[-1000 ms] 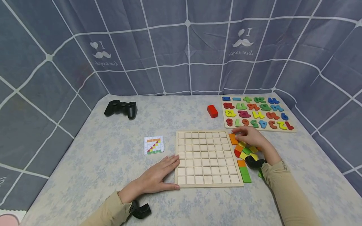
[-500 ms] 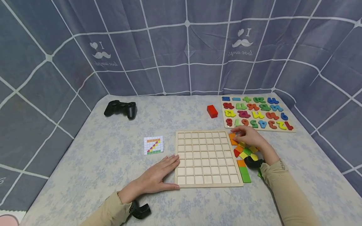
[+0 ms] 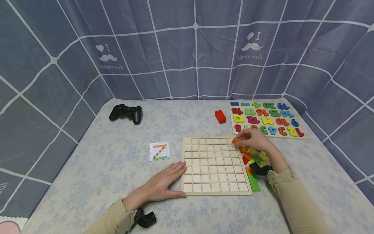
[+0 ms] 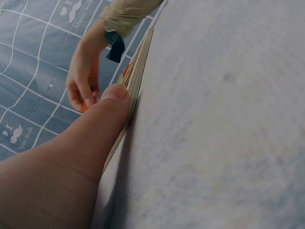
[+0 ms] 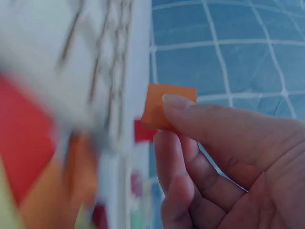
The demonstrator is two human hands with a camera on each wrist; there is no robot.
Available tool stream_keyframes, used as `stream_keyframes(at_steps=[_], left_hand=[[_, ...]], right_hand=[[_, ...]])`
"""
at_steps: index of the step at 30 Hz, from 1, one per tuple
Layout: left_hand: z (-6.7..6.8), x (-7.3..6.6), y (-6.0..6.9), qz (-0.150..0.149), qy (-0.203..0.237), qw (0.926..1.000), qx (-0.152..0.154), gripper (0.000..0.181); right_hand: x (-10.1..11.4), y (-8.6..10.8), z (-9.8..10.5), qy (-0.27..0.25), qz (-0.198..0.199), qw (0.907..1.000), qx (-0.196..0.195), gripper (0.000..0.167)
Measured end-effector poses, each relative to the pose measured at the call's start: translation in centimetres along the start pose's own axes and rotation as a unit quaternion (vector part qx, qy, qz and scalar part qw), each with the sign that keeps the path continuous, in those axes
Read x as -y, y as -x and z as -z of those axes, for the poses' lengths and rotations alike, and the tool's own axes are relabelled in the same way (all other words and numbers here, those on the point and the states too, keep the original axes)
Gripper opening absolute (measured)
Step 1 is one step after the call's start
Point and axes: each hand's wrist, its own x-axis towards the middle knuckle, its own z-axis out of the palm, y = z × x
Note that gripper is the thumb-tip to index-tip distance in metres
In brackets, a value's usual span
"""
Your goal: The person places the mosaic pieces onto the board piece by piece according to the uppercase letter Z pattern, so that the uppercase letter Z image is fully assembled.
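Note:
Between thumb and fingers my right hand pinches a square orange tile, lifted above the far right corner of the wooden grid board. In the head view that tile shows only as a small orange edge by the fingertips. My left hand lies flat with fingers spread, its fingertips and thumb touching the board's left edge. Loose orange, red, yellow and green tiles lie in a pile right of the board, partly hidden under my right wrist. A pattern card with a coloured Z-like figure lies left of the board.
A number puzzle board lies at the back right, just beyond my right hand. A red block stands left of it. The black game controller rests at the back left. A blue checked cloth hangs behind the table.
My right hand has picked an orange tile from the pile's far end and raised it slightly left over the board's corner. The left hand stays in place.

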Motion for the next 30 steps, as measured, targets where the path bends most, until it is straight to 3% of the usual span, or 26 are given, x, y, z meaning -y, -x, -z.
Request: stream_keyframes(at_steps=[7,12,21,30], left_hand=[[-0.1,0.1,0.0,-0.001,0.001,1.0,-0.001,0.089],[-0.1,0.1,0.0,0.005,0.001,1.0,0.002,0.089],[0.0,-0.1,0.0,0.005,0.005,1.0,0.004,0.089],[-0.1,0.0,0.0,0.001,0.001,1.0,0.001,0.089]], right_hand=[[4.0,-2.0,-2.3,-0.016,0.086,0.9959,0.025,0.02],[6.3,-3.6,-4.9,-0.029,0.116,0.9918,0.045,0.016],[8.2,-5.9,-8.7,-0.005,0.088,0.9942,0.061,0.013],[8.7,-5.9,-10.0,0.056,0.052,0.9963,0.039,0.017]])
